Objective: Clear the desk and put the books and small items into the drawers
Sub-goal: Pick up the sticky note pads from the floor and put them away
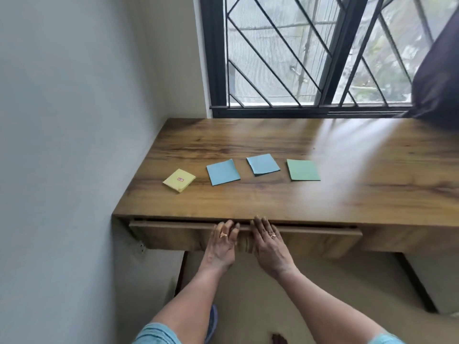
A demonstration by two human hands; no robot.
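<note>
Wood-grain desk, brown laminate, set into a corner. All places below are given from the drawer, which hangs under the desk's front edge.

Drawer: pulled out a little. A dark gap shows between its top lip and the underside of the desk. What is inside is not visible.

Left hand: on the drawer front near its middle, back of the hand up. The fingers are curled over the top lip and grip it. A ring is on one finger.

Right hand: just beside the left hand on the same lip, not touching it. The fingers reach up over the lip and the tips go into the gap. Hooked or laid flat, I cannot tell. It also wears a ring.

Four paper pads lie flat in a row on the desk, beyond the drawer and apart from one another:
- yellow pad, beyond the drawer's left end, turned at an angle, a small red mark on top;
- left blue pad, beyond the drawer's middle, in line with the left hand, one corner lifted;
- right blue pad, in line with the right hand, slightly farther back;
- green pad, beyond the drawer's right half.

The window, dark-framed with a diagonal grille, stands beyond the pads at the desk's far edge. A dark cloth hangs far to the right of the drawer. A pale wall runs along the drawer's left. The tan floor lies below it.
</note>
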